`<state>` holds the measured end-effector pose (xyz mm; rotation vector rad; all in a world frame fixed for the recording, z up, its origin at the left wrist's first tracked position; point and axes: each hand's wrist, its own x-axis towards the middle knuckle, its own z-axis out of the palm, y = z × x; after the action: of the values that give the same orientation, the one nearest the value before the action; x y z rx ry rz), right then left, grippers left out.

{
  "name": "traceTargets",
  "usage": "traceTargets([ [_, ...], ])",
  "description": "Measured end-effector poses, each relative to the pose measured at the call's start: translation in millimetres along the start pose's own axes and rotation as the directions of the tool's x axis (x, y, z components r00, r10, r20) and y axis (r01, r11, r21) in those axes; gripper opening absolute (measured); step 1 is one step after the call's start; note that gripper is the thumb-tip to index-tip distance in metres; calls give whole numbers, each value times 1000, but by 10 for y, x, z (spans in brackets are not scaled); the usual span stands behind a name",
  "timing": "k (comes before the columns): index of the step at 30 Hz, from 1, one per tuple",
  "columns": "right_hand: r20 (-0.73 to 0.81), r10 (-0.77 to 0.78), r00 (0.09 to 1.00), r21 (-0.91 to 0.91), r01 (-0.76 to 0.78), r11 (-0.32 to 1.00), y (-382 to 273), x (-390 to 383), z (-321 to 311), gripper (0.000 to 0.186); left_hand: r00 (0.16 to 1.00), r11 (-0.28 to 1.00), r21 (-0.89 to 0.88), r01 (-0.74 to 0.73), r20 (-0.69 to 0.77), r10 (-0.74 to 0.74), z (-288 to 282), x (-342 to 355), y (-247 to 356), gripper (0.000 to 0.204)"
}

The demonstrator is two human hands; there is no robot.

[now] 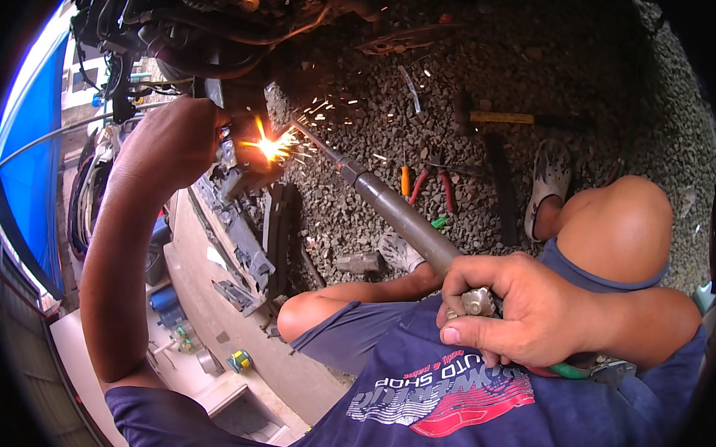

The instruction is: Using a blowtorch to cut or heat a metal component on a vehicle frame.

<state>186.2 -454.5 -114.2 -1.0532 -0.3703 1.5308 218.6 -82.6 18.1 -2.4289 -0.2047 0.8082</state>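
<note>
The right hand is clamped around the butt of a cutting torch. The torch's long axis runs up and leftward from that hand to its tip at the sparks. The left hand is closed on the metal part right beside the spark point, and is much the nearer hand. Pliers lie on the gravel beyond.

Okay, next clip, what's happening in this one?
A person crouched over gravel is working metal with a flame. The right hand is wrapped around the base of a long torch, whose thin tip reaches a bright, sparking spot on a dark metal part. The left hand grips that part right beside the sparks. Pliers, a screwdriver and a hammer lie on the gravel beyond.
</note>
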Motion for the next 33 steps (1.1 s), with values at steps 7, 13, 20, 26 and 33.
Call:
traceTargets([
  [7,-2,-8,1000,-9,8,1000,19,16,-5,24,1000,999,45,-8,17,7,-63,-5,58,19],
  [13,1,-9,1000,-8,9,1000,39,22,-2,23,1000,999,44,20,5,-20,-34,-4,86,19],
  [20,6,-8,1000,21,7,1000,21,26,9,22,1000,999,51,-8,9,7,-4,-7,51,18],
  [26,24,26,999,71,-28,997,7,16,13,21,1000,998,63,16,23,-17,-36,-16,83,18],
  [33,14,-5,1000,54,4,999,22,12,17,20,1000,998,61,-1,-31,3,38,-13,118,20],
])
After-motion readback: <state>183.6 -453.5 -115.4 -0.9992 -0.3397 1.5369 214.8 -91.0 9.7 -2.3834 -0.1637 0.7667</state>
